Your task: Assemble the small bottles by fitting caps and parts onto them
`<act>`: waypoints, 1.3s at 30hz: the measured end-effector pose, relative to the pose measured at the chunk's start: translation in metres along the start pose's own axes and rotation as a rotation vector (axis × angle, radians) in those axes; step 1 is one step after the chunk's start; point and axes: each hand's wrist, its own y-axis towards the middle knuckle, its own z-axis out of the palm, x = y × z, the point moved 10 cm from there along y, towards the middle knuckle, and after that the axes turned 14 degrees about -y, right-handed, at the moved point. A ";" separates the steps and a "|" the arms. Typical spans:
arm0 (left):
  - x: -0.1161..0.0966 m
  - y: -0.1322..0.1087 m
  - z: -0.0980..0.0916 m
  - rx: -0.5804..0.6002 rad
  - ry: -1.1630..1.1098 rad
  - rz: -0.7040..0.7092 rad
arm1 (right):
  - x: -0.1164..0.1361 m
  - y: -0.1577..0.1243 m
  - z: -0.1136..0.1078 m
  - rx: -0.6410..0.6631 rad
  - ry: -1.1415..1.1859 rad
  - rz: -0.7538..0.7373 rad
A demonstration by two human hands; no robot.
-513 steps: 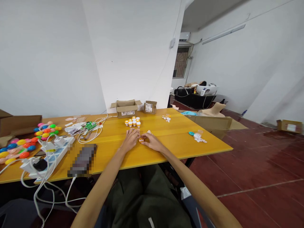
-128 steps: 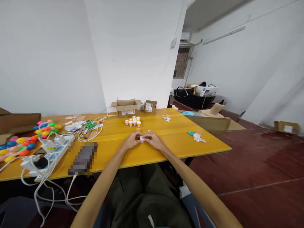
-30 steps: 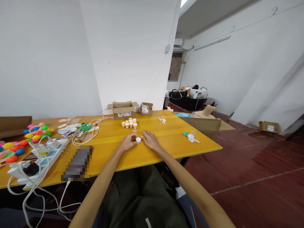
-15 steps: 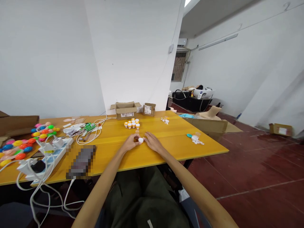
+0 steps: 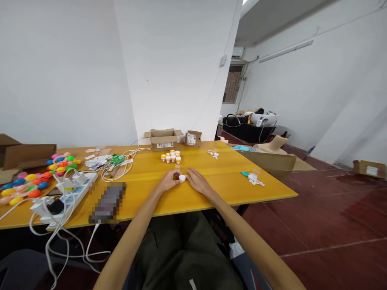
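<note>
My left hand (image 5: 170,181) pinches a white cup (image 5: 182,178); right hand (image 5: 197,181), spread beside it; table edge (image 5: 185,211), under my forearms (image 5: 134,231).

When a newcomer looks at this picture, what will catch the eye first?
Probably the bright yellow table across the middle, with colourful rounded pieces at its left end. Next, perhaps the left hand at the centre, holding a small white piece, and the white-and-orange pieces farther back.

A piece (image 5: 182,177) stands before containers (image 5: 173,158); carton (image 5: 165,144) behind.
</note>
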 end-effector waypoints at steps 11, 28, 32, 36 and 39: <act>-0.003 0.000 0.001 0.005 -0.019 0.007 | 0.000 -0.002 -0.009 -0.085 0.000 -0.001; 0.003 -0.001 0.005 0.043 -0.093 -0.016 | 0.054 -0.017 -0.052 -0.126 0.084 -0.256; 0.001 -0.001 0.004 0.038 -0.091 0.002 | 0.051 -0.015 -0.049 -0.090 0.122 -0.238; 0.000 -0.001 0.003 0.022 -0.086 0.003 | 0.048 -0.011 -0.046 -0.043 0.174 -0.222; -0.002 -0.002 0.002 0.013 -0.081 0.016 | 0.048 -0.006 -0.046 0.003 0.198 -0.220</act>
